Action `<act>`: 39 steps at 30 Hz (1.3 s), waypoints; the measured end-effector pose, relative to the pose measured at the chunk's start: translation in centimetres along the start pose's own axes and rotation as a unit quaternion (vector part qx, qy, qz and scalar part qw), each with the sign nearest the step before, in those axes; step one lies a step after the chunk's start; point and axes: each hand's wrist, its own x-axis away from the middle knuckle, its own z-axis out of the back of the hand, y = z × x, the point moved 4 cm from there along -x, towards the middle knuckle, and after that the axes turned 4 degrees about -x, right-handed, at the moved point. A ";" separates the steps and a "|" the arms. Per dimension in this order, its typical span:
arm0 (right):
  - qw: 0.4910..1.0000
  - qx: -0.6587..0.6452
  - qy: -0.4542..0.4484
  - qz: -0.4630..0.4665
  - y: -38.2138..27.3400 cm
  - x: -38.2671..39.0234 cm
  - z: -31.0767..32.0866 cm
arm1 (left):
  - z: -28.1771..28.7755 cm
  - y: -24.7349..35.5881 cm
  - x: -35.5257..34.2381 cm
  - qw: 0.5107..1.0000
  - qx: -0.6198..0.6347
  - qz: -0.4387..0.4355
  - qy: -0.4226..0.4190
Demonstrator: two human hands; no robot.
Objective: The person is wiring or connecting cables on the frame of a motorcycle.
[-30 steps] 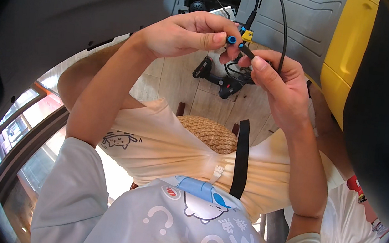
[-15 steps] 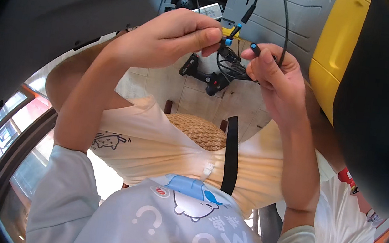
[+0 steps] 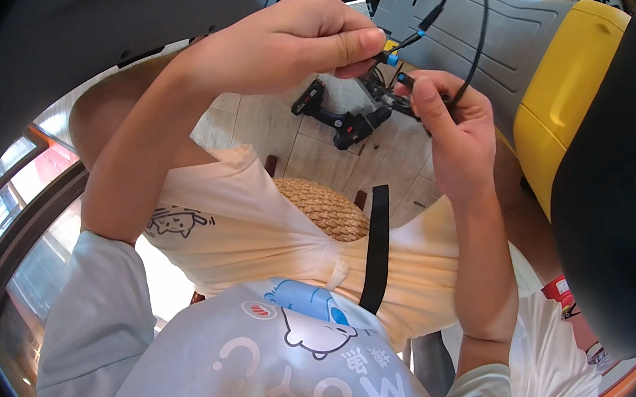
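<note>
A: What is held in the head view?
B: A black cable connector with a bright blue collar [image 3: 391, 60] is gripped by the left hand [image 3: 311, 49], pinched between thumb and fingers. A slim black plug with a blue-rimmed tip [image 3: 405, 79] is clasped by the right hand [image 3: 456, 124].

A: Are the hands together?
B: They are held near each other but apart, and a small gap is left between the two blue ends. Both pieces are raised above the wood-look floor [image 3: 263, 133], in front of the seated person's knees.

A: How is the cable made up?
B: A smooth black cable [image 3: 482, 45] is bent in a high loop above the right hand. At its other side a thicker black sleeve [image 3: 433, 17] is seen, ended by a blue ring, from which a thinner lead is run down toward the left hand.

A: Can any writing be made out?
B: Large pale lettering is printed across the grey T-shirt [image 3: 233, 393], below a white bear figure with a blue cap. A line-drawn animal is printed on the cream shorts [image 3: 272, 260]. On the black cordless drill [image 3: 339, 120], laid on the floor, a small pale mark is borne, too small to be read.
</note>
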 end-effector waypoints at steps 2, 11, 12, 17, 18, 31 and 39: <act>0.998 0.051 0.023 0.036 -0.5 0.3 0.0 | -0.1 -0.4 -0.1 0.999 0.037 0.001 -0.008; 0.976 0.168 0.080 0.109 -2.7 1.8 -0.3 | -0.5 -1.3 -1.2 0.985 0.149 0.075 -0.034; 0.978 0.154 0.073 0.118 -2.8 1.8 -0.3 | -0.6 -1.4 -1.1 0.988 0.129 0.085 -0.011; 0.985 0.129 0.056 0.103 -2.8 1.5 0.0 | -1.0 -2.5 -2.1 0.974 0.208 0.060 -0.070; 0.988 0.122 0.051 0.084 -2.7 1.6 0.1 | -1.2 -2.6 -2.4 0.961 0.258 0.039 -0.094; 0.996 0.085 0.015 0.013 -1.7 0.7 -0.1 | -1.8 -2.5 -1.8 0.959 0.251 0.127 -0.029; 0.997 0.073 0.031 0.002 -0.6 0.4 0.0 | -1.2 -3.0 -1.4 0.951 0.253 0.178 0.014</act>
